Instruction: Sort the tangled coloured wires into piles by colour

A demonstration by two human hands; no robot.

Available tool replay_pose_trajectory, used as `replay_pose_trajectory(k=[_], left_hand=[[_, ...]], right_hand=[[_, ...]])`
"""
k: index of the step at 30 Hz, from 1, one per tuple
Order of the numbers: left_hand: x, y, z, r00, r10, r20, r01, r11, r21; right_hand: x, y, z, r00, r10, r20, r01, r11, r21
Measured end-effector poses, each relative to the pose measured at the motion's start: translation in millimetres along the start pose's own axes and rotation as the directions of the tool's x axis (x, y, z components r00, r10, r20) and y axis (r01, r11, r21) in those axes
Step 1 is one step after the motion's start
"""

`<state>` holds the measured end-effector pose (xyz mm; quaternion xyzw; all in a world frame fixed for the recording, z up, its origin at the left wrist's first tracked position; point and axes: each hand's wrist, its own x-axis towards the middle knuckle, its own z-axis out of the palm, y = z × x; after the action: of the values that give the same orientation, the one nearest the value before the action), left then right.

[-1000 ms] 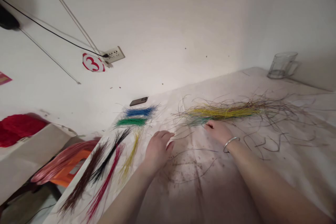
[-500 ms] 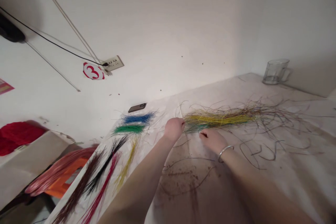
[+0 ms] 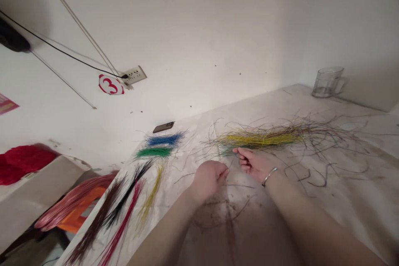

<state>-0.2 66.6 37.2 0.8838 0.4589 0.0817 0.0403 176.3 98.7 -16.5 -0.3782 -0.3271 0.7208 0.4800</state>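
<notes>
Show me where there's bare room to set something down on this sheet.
Free patch: the sheet between the wire tangle and the glass jug. Crowded: the coloured wire bundles along the left edge, and the tangle itself.

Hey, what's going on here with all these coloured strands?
A person is working at a pale, sheet-covered table with bare hands. Their left hand is closed on what looks like a thin strand, and their right hand, wearing a bangle, sits at the edge of a tangled pile of yellow and mixed strands. Nearby lie a blue bunch, a green bunch, a yellow bunch, a black bunch and a red bunch.
</notes>
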Motion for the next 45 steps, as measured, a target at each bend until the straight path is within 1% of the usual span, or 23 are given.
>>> replay_pose_trajectory(k=[3,7,13,17,20,22,24,25,27,29,30,33,36,39,45], left_hand=[[-20.5,1.2,-5.5,1.000,0.002,-0.017,-0.002,1.000,-0.004],[-54.0,-6.1,-17.0,0.997,-0.072,-0.039,0.070,0.996,-0.046],[-99.6,-14.7,-26.2,0.971,-0.224,-0.083,0.210,0.966,-0.147],[-120.0,-19.3,-26.0,0.953,-0.289,-0.089,0.271,0.947,-0.175],[-132.1,-24.6,-22.0,0.944,-0.315,-0.092,0.296,0.938,-0.180],[-139.0,-27.3,-18.8,0.949,-0.306,-0.069,0.291,0.941,-0.174],[-144.4,-27.8,-16.2,0.965,-0.257,-0.041,0.248,0.956,-0.156],[-146.2,-27.0,-15.3,0.975,-0.219,-0.029,0.212,0.966,-0.145],[-147.9,-23.5,-13.6,0.992,-0.128,-0.012,0.126,0.984,-0.125],[-147.4,-19.2,-11.8,0.999,-0.052,0.001,0.052,0.993,-0.102],[-146.7,-17.4,-10.5,0.999,-0.032,0.011,0.033,0.996,-0.084],[-145.3,-16.5,-4.3,0.999,-0.019,0.049,0.020,1.000,-0.012],[-147.2,-22.4,4.2,0.998,-0.028,0.049,0.025,0.998,0.056],[-150.4,-29.0,10.4,0.999,-0.039,0.033,0.036,0.996,0.083],[-148.3,-33.5,10.8,0.997,-0.080,0.002,0.079,0.995,0.064]], right_hand=[[2.7,0.4,-6.6,1.000,-0.006,-0.020,0.008,0.997,0.080],[1.6,-2.0,-8.5,1.000,-0.017,0.001,0.017,0.985,0.171],[-7.9,-5.7,-1.0,0.995,-0.090,0.041,0.084,0.988,0.133],[-11.5,-8.2,-1.9,0.986,-0.131,0.104,0.124,0.990,0.070],[-14.5,-13.4,-6.9,0.976,-0.126,0.179,0.122,0.992,0.032],[-16.4,-18.1,-10.8,0.967,-0.105,0.232,0.102,0.994,0.025],[-17.5,-22.3,-13.8,0.966,-0.093,0.241,0.083,0.995,0.050],[-17.6,-24.0,-14.7,0.972,-0.097,0.213,0.083,0.994,0.075],[-16.5,-26.1,-15.2,0.987,-0.112,0.117,0.096,0.987,0.130],[-14.1,-26.5,-14.8,0.993,-0.113,0.024,0.107,0.977,0.183],[-12.4,-26.2,-14.5,0.995,-0.103,-0.011,0.103,0.972,0.210],[-6.2,-24.2,-15.3,0.991,-0.027,-0.129,0.062,0.959,0.276],[0.2,-21.6,-20.1,0.966,0.083,-0.245,0.001,0.945,0.326],[4.7,-19.5,-26.1,0.951,0.145,-0.274,-0.031,0.924,0.381],[8.0,-17.0,-28.1,0.947,0.147,-0.287,-0.027,0.923,0.384]])
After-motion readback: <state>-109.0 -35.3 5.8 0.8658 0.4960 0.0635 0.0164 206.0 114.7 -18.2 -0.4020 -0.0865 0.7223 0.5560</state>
